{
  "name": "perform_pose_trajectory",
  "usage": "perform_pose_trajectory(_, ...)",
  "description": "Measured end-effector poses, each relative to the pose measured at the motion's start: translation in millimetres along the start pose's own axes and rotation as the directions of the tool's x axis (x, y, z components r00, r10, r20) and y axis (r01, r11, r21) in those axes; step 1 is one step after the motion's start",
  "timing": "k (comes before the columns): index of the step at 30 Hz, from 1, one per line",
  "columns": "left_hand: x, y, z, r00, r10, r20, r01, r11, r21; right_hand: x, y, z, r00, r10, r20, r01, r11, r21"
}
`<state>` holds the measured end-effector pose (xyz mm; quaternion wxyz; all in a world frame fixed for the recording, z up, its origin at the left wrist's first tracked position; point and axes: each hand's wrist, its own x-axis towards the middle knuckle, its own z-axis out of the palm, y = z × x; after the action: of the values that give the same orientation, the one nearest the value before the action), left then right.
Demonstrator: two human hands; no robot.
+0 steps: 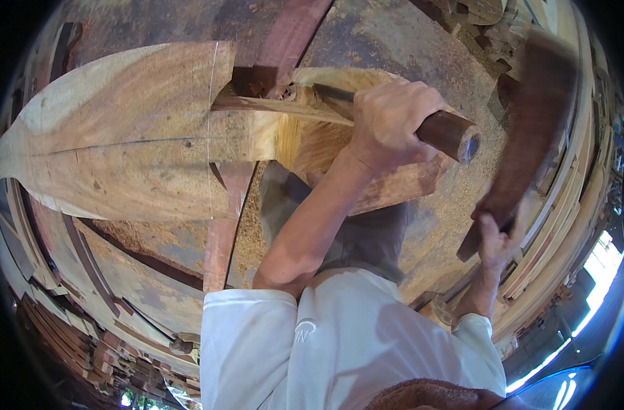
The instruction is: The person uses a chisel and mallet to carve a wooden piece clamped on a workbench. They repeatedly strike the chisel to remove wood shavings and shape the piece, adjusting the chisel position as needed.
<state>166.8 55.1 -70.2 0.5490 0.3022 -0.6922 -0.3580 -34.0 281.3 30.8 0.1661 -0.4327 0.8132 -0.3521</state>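
My left hand (396, 123) is wrapped round the dark wooden handle of a chisel (450, 135). The handle's butt points right, and its dark metal blade reaches left into a cut in a large workpiece of pale brown wood (120, 137). That piece is broad and rounded on the left, narrows in the middle and widens again on the right; a pencil line crosses it. Off to the right, my right hand (498, 242) grips the narrow end of a long, dark club-like wooden mallet (534, 130). The mallet is raised, apart from the chisel, and its far end is blurred.
Reddish timber (223, 236) runs beneath the workpiece. Wood shavings and sawdust (448, 225) lie on the stained floor. Long boards (565, 219) are stacked along the right, and offcuts (59, 335) are piled at the lower left. My legs are under the workpiece.
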Motion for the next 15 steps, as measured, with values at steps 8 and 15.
perform_pose_trajectory(8,0,-3,11,0.999,0.012,-0.033,-0.01,0.998,0.062,6,-17,10,0.944,-0.252,0.211,0.29,0.94,-0.177)
perform_pose_trajectory(15,4,-3,9,1.0,-0.012,-0.02,0.014,0.995,0.101,9,-28,1,0.997,-0.069,-0.037,0.077,0.779,0.622)
